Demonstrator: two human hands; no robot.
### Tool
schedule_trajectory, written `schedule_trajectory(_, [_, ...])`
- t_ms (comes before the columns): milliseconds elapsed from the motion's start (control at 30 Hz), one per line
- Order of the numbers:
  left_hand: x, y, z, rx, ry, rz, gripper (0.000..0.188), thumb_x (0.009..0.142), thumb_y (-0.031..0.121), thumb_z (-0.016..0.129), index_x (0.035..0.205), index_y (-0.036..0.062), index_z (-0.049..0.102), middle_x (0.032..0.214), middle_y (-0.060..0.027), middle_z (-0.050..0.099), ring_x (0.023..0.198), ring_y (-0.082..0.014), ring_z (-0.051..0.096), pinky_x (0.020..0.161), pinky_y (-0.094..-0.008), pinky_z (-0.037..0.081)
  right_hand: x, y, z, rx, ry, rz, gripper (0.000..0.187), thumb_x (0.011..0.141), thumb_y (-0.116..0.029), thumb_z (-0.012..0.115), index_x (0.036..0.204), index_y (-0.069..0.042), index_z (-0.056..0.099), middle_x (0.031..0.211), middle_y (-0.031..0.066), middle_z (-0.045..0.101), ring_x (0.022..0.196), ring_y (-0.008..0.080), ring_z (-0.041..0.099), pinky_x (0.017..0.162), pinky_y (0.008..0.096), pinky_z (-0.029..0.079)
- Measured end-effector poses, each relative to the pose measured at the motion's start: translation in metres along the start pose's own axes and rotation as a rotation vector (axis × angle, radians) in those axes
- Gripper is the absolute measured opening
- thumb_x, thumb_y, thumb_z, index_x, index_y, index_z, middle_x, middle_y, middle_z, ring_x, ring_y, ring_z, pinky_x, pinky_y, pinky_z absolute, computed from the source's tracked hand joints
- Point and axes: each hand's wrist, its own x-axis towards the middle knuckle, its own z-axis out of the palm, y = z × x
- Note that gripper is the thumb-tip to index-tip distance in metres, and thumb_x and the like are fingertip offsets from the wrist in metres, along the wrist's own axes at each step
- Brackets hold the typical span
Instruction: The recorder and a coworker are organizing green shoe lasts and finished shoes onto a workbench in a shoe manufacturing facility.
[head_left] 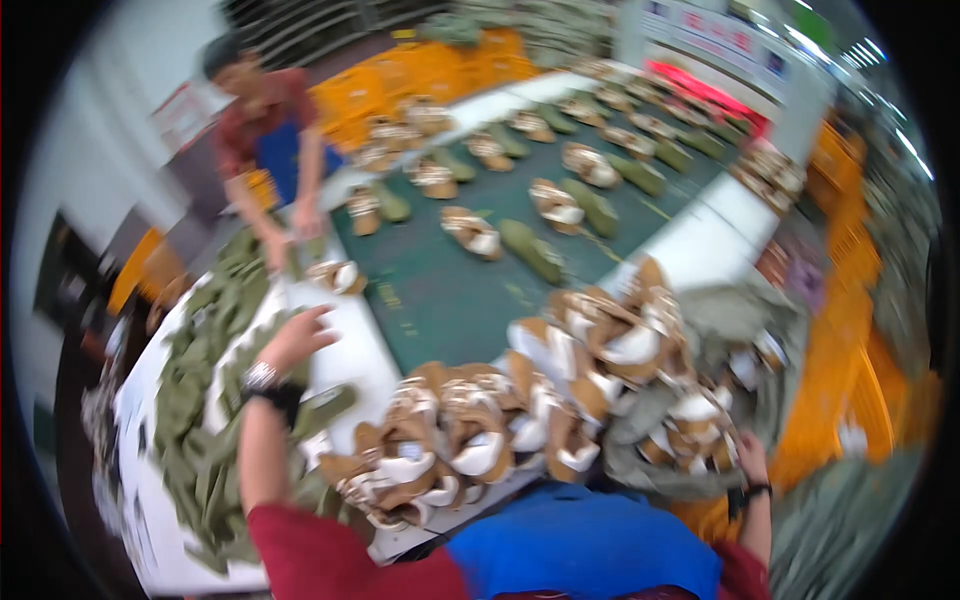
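Note:
My left hand [298,338] is raised over the white table ledge at the left, fingers apart and nothing in them. Below it lies an olive-green foot-shaped piece [326,406], beside a long heap of similar green pieces [200,400]. At the lower right, my right hand [752,458] closes on the rim of a grey-green sack [765,325] with tan-and-white shoes [695,420] in it. Between my arms, more tan-and-white shoes [475,435] stand crowded along the near table edge.
A green conveyor belt [420,300] carries rows of tan shoes [470,232], each beside a green piece [532,250]. Across the left corner a co-worker [265,130] reaches toward the green heap. Orange crates [845,400] line the right side, with others [370,85] at the back.

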Motion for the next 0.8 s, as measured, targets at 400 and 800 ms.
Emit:
schedule_trajectory(400, [-0.124, 0.358, 0.139, -0.564, -0.628, 0.912, 0.037, 0.074, 0.008, 0.063, 0.109, -0.002, 0.052, 0.098, -0.0145, 0.059, 0.095, -0.0298, 0.056, 0.086, -0.0362, 0.042, 0.144, -0.021, -0.013, -0.31, -0.273, -0.16, 0.047, 0.08, -0.025, 0.048, 0.119, 0.001, 0.047, 0.119, 0.02, 0.05, 0.112, 0.0296, 0.047, 0.094, 0.0325, 0.036])
schedule_trajectory(800, [0.075, 0.54, 0.425, 0.34, -0.736, 0.577, 0.072, 0.076, 0.05, 0.056, 0.134, 0.0154, 0.03, 0.136, -0.0265, 0.024, 0.126, -0.0455, 0.018, 0.102, -0.0456, 0.023, 0.121, -0.026, 0.058, -0.306, -0.795, -0.469, 0.047, 0.081, -0.035, 0.053, 0.116, -0.005, 0.046, 0.094, 0.0144, 0.059, 0.094, 0.0208, 0.057, 0.071, 0.031, 0.048])
